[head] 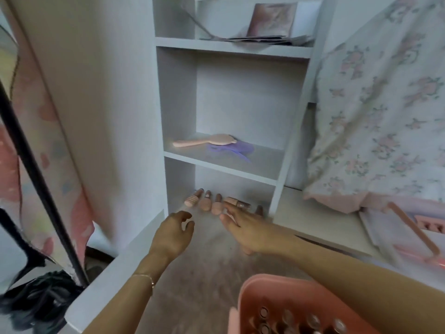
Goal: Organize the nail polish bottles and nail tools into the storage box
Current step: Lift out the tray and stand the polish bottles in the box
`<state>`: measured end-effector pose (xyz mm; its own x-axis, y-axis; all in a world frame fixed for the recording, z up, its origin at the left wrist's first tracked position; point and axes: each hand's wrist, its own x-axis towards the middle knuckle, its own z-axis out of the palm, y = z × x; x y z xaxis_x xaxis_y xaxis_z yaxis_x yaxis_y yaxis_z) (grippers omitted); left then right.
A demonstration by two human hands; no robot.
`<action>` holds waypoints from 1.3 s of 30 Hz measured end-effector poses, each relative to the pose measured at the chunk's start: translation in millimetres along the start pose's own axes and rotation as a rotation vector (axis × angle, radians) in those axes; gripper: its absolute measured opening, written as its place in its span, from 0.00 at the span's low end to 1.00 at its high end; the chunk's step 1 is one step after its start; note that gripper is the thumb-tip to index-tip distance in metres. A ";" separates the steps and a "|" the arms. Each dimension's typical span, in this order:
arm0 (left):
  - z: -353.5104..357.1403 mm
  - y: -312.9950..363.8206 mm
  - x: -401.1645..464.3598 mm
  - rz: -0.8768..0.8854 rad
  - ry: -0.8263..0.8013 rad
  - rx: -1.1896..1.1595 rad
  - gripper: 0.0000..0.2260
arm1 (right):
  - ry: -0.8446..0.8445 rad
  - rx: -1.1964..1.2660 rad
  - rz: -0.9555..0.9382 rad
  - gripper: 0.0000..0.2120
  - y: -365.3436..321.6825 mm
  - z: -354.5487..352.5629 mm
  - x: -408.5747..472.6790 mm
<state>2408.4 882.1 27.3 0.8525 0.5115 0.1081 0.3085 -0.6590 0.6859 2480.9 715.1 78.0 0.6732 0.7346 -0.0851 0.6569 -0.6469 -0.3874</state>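
Observation:
Several nail polish bottles (206,203) with peach caps lie in a row on the desk at the foot of the white shelf unit. My right hand (243,226) reaches toward them, fingers spread, its fingertips next to the rightmost bottles (237,202). A thin pale stick seems to lie under its fingers, too blurred to tell. My left hand (174,233) hovers just in front of the row, fingers loosely curled and holding nothing. The pink storage box (252,289) sits at the bottom edge, with several bottles (289,321) standing inside.
A pink hairbrush (204,140) and a purple comb (231,150) lie on the middle shelf. Papers (265,38) rest on the upper shelf. Floral bedding (385,116) hangs at right, above a pink-handled item (414,232). A dark bag (41,302) lies lower left.

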 end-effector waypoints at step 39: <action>5.2 5.5 -10.4 -0.016 0.124 -0.045 0.16 | 0.334 0.482 0.004 0.15 -22.7 -11.5 -18.9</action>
<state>2403.4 870.3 26.2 0.7881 0.5877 0.1829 0.3000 -0.6262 0.7196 2457.2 713.6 99.0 0.7974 0.5773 0.1756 0.4777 -0.4262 -0.7682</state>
